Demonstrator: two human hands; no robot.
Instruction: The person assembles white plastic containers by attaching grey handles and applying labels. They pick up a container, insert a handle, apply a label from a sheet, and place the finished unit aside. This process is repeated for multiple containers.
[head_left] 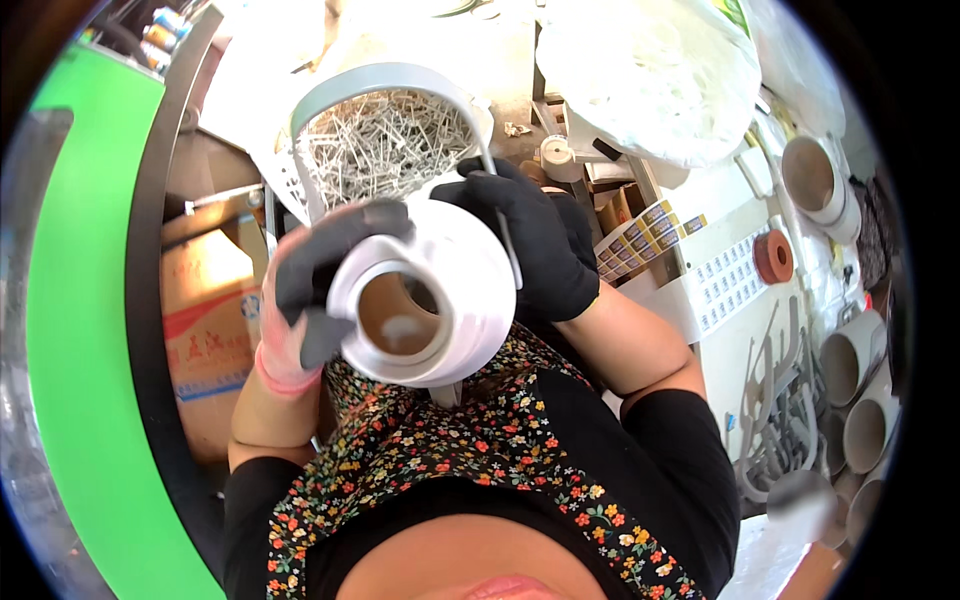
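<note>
Both my hands hold a white plastic jug shell (pixel 470 270) in front of my chest. Its round open mouth faces up toward me, and the hollow inside looks brown. A grey hoop handle (pixel 385 75) arches up from the shell on the far side. My left hand (pixel 320 265), in a pink glove with dark grey coated fingers, curls around the left rim of the mouth. My right hand (pixel 545 235), in a black glove, grips the right far side beside the handle's end. Its fingertips are partly hidden.
Beyond the shell stands a white container of many thin metal pins (pixel 385 145). A green panel (pixel 85 270) and a cardboard box (pixel 215 330) lie left. On the right are label sheets (pixel 735 285), a reddish-brown roll (pixel 773 257), grey handles (pixel 780 400) and several pale cylinders (pixel 870 430).
</note>
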